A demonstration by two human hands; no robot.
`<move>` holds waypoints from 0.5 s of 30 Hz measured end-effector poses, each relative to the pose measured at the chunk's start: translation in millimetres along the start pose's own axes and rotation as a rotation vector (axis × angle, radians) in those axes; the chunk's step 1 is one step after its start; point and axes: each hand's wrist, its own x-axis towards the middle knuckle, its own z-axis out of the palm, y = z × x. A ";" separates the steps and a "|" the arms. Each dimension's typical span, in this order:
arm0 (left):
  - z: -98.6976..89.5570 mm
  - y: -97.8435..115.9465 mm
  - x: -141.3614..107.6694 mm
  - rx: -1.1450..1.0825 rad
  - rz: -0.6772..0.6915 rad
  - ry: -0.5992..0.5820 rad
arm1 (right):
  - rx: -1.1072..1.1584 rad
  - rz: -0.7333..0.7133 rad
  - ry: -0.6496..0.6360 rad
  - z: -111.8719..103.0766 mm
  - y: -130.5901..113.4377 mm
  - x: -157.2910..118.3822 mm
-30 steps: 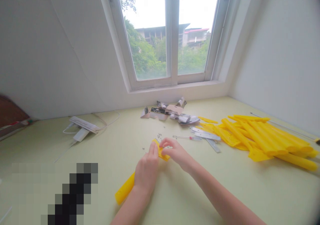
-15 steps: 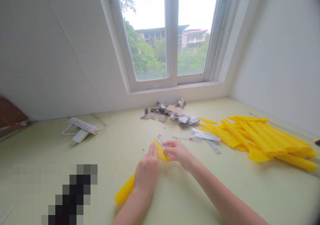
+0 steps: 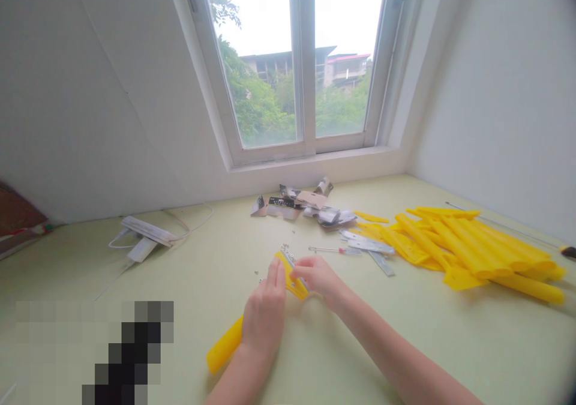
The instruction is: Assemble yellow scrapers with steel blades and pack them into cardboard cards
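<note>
My left hand (image 3: 265, 300) is wrapped around a yellow plastic scraper (image 3: 224, 345), whose round handle sticks out below the wrist. The scraper's wide head (image 3: 297, 287) shows beyond my left fingers, with a thin metal blade along its far right edge. My right hand (image 3: 317, 276) is closed at that head, its thumb and fingertips pinched together against the face near the blade. Anything small between those fingertips is hidden. Several tiny screws (image 3: 286, 250) lie on the table just past the head. A screwdriver (image 3: 328, 249) with a red and clear handle rests beyond my right hand.
A pile of yellow scraper handles (image 3: 477, 243) covers the right side of the pale green table (image 3: 171, 333). Flat metal blades (image 3: 371, 244) lie beside it. Torn packaging (image 3: 310, 204) sits below the window. At the left are a white power strip (image 3: 148, 230) and cords.
My right fingers have drawn closer together and press onto the scraper head. The head has tilted slightly downward. The left hand keeps its hold, and the view has shifted a little.
</note>
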 end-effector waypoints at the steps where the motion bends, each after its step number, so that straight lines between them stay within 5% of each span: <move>1: 0.5 -0.3 -0.1 -0.035 -0.010 -0.007 | 0.005 -0.002 0.004 0.1 -0.1 0.2; 15: -7.6 -3.0 2.3 -0.404 -0.124 -0.096 | 0.026 -0.013 0.009 -1.1 6.9 5.4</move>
